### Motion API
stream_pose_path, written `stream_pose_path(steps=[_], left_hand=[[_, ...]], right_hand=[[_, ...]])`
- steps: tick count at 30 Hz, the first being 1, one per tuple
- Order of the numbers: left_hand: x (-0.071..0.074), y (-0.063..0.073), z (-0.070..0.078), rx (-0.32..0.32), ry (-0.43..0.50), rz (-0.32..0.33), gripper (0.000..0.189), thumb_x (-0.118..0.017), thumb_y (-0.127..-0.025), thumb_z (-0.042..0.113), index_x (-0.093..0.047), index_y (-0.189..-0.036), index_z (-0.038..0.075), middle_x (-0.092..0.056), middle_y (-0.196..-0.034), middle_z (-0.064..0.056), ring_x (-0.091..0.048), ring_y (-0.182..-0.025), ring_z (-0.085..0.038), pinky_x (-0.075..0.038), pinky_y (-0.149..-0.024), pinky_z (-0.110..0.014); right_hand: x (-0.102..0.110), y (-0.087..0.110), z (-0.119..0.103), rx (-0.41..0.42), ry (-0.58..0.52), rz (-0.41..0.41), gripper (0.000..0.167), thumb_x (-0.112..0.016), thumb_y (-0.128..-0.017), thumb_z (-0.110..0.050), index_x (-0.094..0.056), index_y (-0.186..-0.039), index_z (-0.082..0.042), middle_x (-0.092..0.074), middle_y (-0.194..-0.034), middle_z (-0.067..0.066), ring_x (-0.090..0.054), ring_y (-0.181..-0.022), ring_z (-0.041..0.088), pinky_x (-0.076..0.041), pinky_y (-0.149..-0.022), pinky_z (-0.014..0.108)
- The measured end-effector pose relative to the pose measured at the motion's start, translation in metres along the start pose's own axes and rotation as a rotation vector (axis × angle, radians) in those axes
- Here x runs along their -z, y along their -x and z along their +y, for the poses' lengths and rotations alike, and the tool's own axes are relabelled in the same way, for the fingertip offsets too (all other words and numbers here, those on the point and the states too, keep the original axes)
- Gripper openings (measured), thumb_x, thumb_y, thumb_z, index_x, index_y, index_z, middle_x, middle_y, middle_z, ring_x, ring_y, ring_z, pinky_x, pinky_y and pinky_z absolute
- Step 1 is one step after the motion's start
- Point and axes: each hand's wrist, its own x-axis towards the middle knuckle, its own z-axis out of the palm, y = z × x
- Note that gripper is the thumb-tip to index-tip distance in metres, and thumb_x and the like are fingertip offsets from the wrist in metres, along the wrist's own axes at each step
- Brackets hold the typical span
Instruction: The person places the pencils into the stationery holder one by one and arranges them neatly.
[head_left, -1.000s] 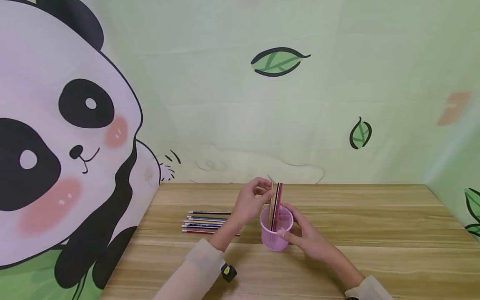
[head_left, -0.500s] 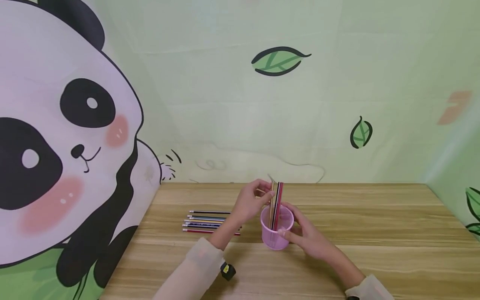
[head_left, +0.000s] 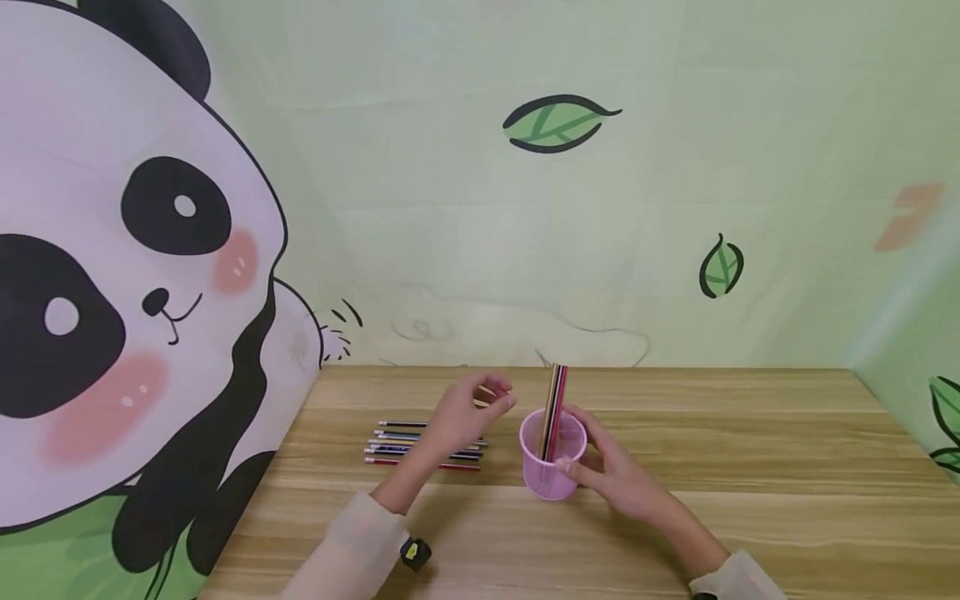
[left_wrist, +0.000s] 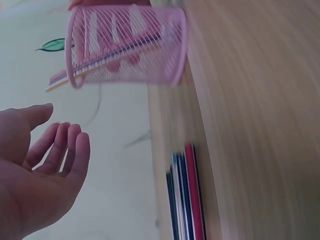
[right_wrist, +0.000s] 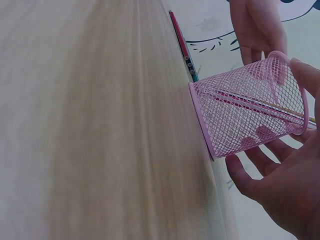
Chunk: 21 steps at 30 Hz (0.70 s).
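Note:
A pink mesh pen cup stands upright on the table, and several pencils lean inside it, their tops above the rim. My right hand holds the cup from its right side; the right wrist view has the thumb at the rim and the fingers around the mesh wall. Left of the cup, my left hand hovers with nothing in it, fingers loosely bent and apart from the thumb, as the left wrist view confirms. Beneath and beyond that hand lies a row of pencils, partly hidden by the wrist.
The wooden table runs back to a pale green wall sheet printed with leaves. A large printed panda covers the left side. A small black device sits at the left cuff.
My left hand has let go of a yellow pencil, which now leans in the cup with the others, and has moved left. The right hand stays on the cup.

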Motion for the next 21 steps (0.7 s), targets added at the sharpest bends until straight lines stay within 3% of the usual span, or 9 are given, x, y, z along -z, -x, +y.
stream_pose_path(steps=[5,10,16,21], left_hand=[[0.018,0.011,-0.008,-0.03,-0.084,-0.044,0.012,-0.075,-0.101,0.019,-0.071,-0.108,0.011,-0.071,-0.1,0.001,-0.07,-0.094,-0.015,-0.061,-0.082,-0.032],[0.031,0.024,-0.015,-0.048,-0.22,-0.135,0.007,-0.077,-0.098,0.012,-0.073,-0.103,0.009,-0.07,-0.096,0.002,-0.068,-0.088,-0.013,-0.06,-0.079,-0.03],[0.035,0.036,-0.028,-0.111,-0.451,-0.312,0.007,-0.081,-0.094,0.009,-0.075,-0.098,0.011,-0.065,-0.089,0.006,-0.062,-0.08,-0.008,-0.056,-0.072,-0.027],[0.034,0.045,-0.035,-0.121,-0.482,-0.393,0.009,-0.083,-0.092,0.008,-0.076,-0.096,0.01,-0.065,-0.089,0.005,-0.063,-0.081,-0.007,-0.057,-0.074,-0.026]], right_hand=[[-0.001,0.0,0.0,-0.002,-0.015,0.0,0.074,-0.071,-0.103,-0.014,-0.03,-0.165,-0.011,-0.043,-0.158,0.028,-0.049,-0.137,0.055,-0.055,-0.102,0.039],[-0.001,0.0,0.0,0.014,-0.023,-0.002,0.073,-0.071,-0.102,-0.012,-0.031,-0.164,-0.01,-0.042,-0.159,0.027,-0.046,-0.14,0.055,-0.055,-0.102,0.036],[-0.001,0.0,0.0,0.006,-0.028,-0.005,0.074,-0.07,-0.103,-0.012,-0.03,-0.165,-0.011,-0.042,-0.158,0.028,-0.048,-0.138,0.055,-0.055,-0.102,0.036],[-0.001,-0.001,-0.002,-0.004,-0.035,-0.01,0.075,-0.07,-0.103,-0.011,-0.029,-0.165,-0.009,-0.042,-0.157,0.03,-0.049,-0.137,0.056,-0.055,-0.103,0.04]])
